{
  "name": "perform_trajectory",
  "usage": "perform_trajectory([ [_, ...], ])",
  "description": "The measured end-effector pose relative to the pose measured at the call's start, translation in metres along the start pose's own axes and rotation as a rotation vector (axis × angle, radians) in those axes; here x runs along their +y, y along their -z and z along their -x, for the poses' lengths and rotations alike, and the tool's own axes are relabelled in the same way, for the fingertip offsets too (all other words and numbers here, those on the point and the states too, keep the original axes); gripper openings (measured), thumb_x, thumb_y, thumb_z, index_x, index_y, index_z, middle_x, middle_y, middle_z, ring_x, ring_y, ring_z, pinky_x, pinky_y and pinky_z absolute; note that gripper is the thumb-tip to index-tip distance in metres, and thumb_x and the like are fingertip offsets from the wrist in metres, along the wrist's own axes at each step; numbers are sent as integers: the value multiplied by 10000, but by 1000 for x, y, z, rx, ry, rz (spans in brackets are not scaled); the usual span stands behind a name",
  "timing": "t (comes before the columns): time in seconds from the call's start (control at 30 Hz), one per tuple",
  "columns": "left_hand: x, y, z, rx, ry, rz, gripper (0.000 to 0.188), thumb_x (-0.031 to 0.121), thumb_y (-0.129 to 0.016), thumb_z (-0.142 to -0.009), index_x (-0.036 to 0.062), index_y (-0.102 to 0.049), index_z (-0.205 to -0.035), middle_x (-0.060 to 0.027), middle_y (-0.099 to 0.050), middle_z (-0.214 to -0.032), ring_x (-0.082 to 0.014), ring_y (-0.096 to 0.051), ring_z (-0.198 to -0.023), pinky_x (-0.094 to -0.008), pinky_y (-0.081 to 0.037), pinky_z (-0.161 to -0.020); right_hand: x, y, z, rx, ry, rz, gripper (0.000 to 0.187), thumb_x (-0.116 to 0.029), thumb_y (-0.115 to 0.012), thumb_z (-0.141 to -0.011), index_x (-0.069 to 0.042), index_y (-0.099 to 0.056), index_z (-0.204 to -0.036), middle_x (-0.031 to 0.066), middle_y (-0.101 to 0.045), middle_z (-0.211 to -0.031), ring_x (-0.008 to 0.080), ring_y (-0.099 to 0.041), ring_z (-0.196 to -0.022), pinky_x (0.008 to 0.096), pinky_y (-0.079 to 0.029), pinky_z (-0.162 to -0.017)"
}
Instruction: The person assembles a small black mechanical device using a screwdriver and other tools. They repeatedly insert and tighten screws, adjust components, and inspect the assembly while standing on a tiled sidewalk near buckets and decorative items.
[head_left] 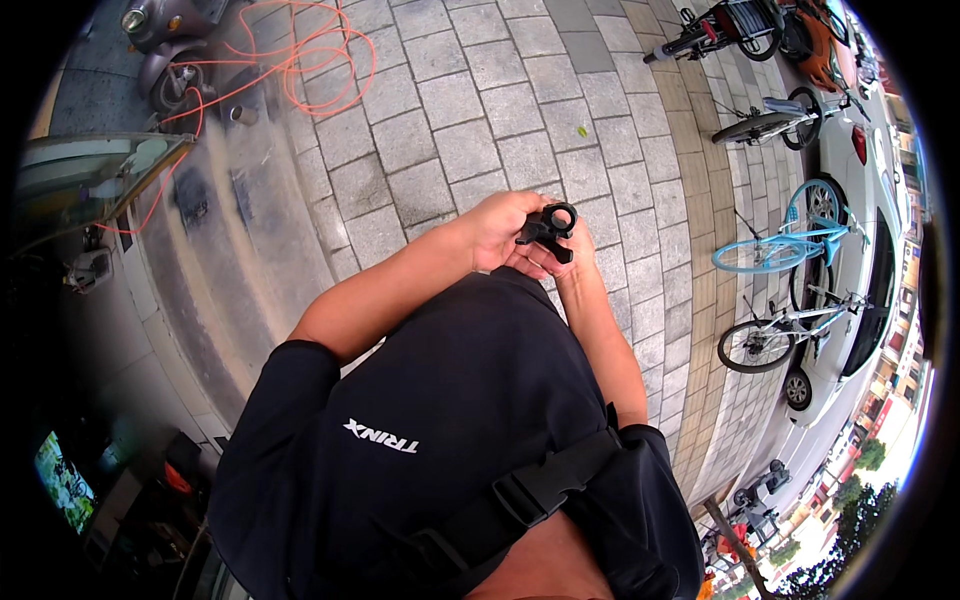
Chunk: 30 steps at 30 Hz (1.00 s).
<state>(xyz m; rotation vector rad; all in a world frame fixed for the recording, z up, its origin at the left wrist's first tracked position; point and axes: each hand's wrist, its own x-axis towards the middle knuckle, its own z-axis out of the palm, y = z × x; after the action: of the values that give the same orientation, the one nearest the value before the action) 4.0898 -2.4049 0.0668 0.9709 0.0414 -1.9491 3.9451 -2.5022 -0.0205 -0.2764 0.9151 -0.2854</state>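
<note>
In front of my chest, both hands hold a small black bracket (541,232), which has a round open ring at one end and a curved arm below. My left hand (495,228) grips it from the left, thumb and fingers closed about its side. My right hand (578,243) is around it from the right and beneath, with some fingers showing under the part. Much of the right hand's fingers is hidden behind the bracket. I cannot tell exactly what the bracket belongs to.
Grey paving stones (440,150) lie underfoot, with steps (225,260) at the left. An orange hose (335,60) coils near a scooter (165,30). Several bicycles, one a light blue bicycle (775,254), stand at the right before a white car (862,165).
</note>
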Motion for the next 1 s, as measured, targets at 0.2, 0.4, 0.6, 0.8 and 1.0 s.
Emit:
perform_trajectory([
  [0.2, -6, 6, -1, 25, 14, 14, 417, 321, -311, -1089, 50, -618, -1165, -141, -738, -1052, -365, -765, -893, -510, -629, -742, -2, 5, -5, 6, -3, 34, 154, -162, -710, -938, -39, -669, -856, 53, -662, -693, 110, -536, -455, 234, -437, -372],
  [0.4, -6, 12, -4, 20, 34, 79, 430, 333, -310, -1093, 41, -616, -1168, -145, -734, -1066, -392, -760, -926, -519, -627, -750, -1, 0, -1, -34, -63, -18, 145, -141, -743, -897, -29, -689, -822, 45, -642, -666, 109, -535, -467, 254, -453, -385],
  [0.6, -4, 11, -4, 9, 25, 103, 439, 331, -319, -1088, 19, -618, -1163, -156, -730, -1056, -408, -757, -927, -522, -627, -749, 2, -3, 3, -54, -86, -5, 129, -140, -721, -900, -25, -694, -848, 50, -652, -692, 140, -580, -525, 277, -495, -421],
  [0.8, -7, 14, -6, 4, 57, 130, 445, 334, -349, -1069, 12, -649, -1130, -158, -736, -1028, -408, -758, -928, -537, -626, -753, 3, 9, -5, -119, -92, 21, 139, -166, -687, -928, -37, -685, -877, 55, -678, -753, 151, -625, -597, 278, -540, -483],
  [1.0, -12, 22, -9, -7, 52, 162, 434, 350, -391, -1051, 22, -660, -1143, -152, -743, -1030, -409, -759, -942, -553, -627, -764, 6, -4, 5, -4, -81, 56, 147, -192, -706, -929, -56, -683, -877, 59, -682, -775, 149, -630, -632, 278, -556, -524],
])
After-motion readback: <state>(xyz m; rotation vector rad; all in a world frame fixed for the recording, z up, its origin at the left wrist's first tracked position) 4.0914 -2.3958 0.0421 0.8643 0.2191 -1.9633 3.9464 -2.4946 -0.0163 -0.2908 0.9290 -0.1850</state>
